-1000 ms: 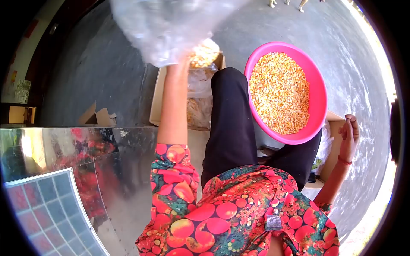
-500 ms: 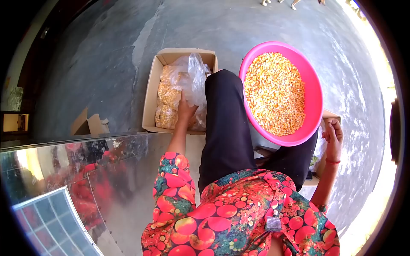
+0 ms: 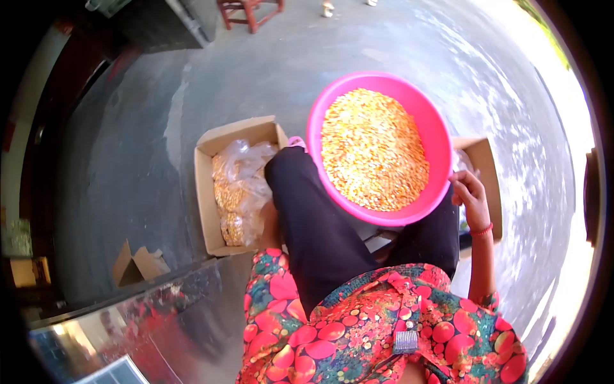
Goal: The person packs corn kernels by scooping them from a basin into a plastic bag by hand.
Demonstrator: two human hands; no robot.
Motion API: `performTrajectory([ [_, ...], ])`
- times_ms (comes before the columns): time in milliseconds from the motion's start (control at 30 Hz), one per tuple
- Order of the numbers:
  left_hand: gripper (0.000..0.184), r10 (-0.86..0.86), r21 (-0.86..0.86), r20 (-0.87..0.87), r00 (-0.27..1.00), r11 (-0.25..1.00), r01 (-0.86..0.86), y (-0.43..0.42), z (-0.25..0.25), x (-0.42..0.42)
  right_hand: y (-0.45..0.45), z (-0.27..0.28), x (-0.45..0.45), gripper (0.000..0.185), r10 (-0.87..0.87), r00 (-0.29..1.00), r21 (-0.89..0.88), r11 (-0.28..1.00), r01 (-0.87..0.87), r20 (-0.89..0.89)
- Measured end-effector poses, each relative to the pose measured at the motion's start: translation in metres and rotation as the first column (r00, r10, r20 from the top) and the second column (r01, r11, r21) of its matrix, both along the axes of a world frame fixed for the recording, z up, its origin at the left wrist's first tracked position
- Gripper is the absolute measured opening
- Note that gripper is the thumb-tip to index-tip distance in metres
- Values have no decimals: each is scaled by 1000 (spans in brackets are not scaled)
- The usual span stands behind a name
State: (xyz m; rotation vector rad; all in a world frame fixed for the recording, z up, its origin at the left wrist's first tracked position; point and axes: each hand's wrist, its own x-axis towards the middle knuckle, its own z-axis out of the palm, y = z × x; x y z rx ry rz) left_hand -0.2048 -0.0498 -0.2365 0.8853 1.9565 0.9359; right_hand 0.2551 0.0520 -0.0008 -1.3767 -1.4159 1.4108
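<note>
Right hand (image 3: 472, 197) moved in, touching pink basin (image 3: 437, 137), corn (image 3: 374, 150) inside

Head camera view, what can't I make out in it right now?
All in the head view:
- Left hand: the left knee hides its fingers, so its grip can't be told.
- Right hand: too small to tell if it grips the basin or just touches its rim.
- Right box: basin and right hand cover much of its contents.
- Stool: top edge cuts it off.
</note>
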Motion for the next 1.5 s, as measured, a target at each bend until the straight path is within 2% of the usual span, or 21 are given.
performTrajectory([
  [167, 49, -4, 12, 77, 997, 1000, 3, -10, 36, 7, -1, -7, 3, 14, 19, 995, 7, 1000, -19, 94],
  [367, 47, -26, 21, 169, 985, 1000, 23, -2, 77, 13, -11, -15, -7, 11, 61, 996, 12, 998, -60, -60],
  [400, 47, -31, 19, 176, 984, 999, 28, 3, 84, 11, -14, -19, -11, 11, 69, 993, 126, 990, -57, -96],
  [467, 46, -51, 13, 187, 981, 999, 50, 13, 94, 15, -20, -20, -15, 10, 111, 994, 166, 980, -112, 14],
  [500, 46, -56, 7, 194, 979, 998, 56, 18, 99, 16, -21, -35, -15, 12, 149, 986, 267, 950, -163, 71],
  [600, 45, -73, -6, 206, 976, 997, 76, 31, 110, 21, -29, -38, -18, 10, 151, 987, 176, 971, -160, 61],
  [667, 44, -85, -10, 210, 974, 996, 89, 41, 118, 24, -29, -43, -24, 10, 120, 991, 217, 968, -129, 53],
  [800, 43, -91, -7, 214, 973, 995, 95, 55, 138, 23, -22, -35, -23, 10, 205, 957, 253, 934, -254, 205],
  [933, 41, -112, 28, 198, 974, 994, 109, 67, 165, 11, -8, -41, -15, 10, 200, 967, 290, 927, -239, 158],
  [1000, 41, -111, 65, 184, 977, 993, 100, 72, 186, -4, 0, -41, -3, 10, 72, 987, 469, 873, -132, 144],
  [1033, 40, -91, 102, 146, 985, 992, 76, 74, 195, -9, 4, -31, 10, 8, 25, 982, 473, 874, -111, 186],
  [1133, 37, 46, 239, -29, 999, 970, -38, 67, 220, -9, 24, -36, 55, 11, -341, 931, 670, 722, 172, 128],
  [1200, 35, -99, 314, -201, 975, 936, 159, 55, 225, 8, 29, -34, 83, 15, -503, 855, 529, 764, 370, 128],
  [1267, 34, -221, 181, -557, 800, 908, 377, 40, 231, 33, 25, -56, 104, 30, -609, 739, 614, 710, 344, 290],
  [1300, 34, -167, 234, -689, 705, 870, 434, 30, 227, 48, 11, -67, 98, 34, -566, 751, 638, 726, 257, 341],
  [1333, 34, -94, 274, -797, 596, 824, 496, 21, 221, 66, -11, -69, 83, 39, -358, 864, 650, 758, 47, 355],
  [1367, 34, -108, 233, -856, 506, 792, 564, 11, 226, 85, -42, -72, 66, 41, -71, 898, 618, 749, -239, 433],
  [1400, 35, -118, 184, -905, 409, 759, 625, -2, 233, 101, -83, -66, 51, 40, 130, 770, 556, 619, -556, 625],
  [1433, 34, -269, 21, -916, 298, 709, 704, -17, 235, 112, -106, -64, 41, 35, 357, 655, 536, 382, -753, 666],
  [1467, 33, -408, -141, -896, 175, 635, 759, -30, 238, 123, -128, -87, 32, 38, 614, 465, 477, 158, -865, 639],
  [1500, 33, -544, -252, -835, 88, 518, 817, -44, 243, 136, -118, -83, 38, 34, 564, 529, 535, 174, -827, 634],
])
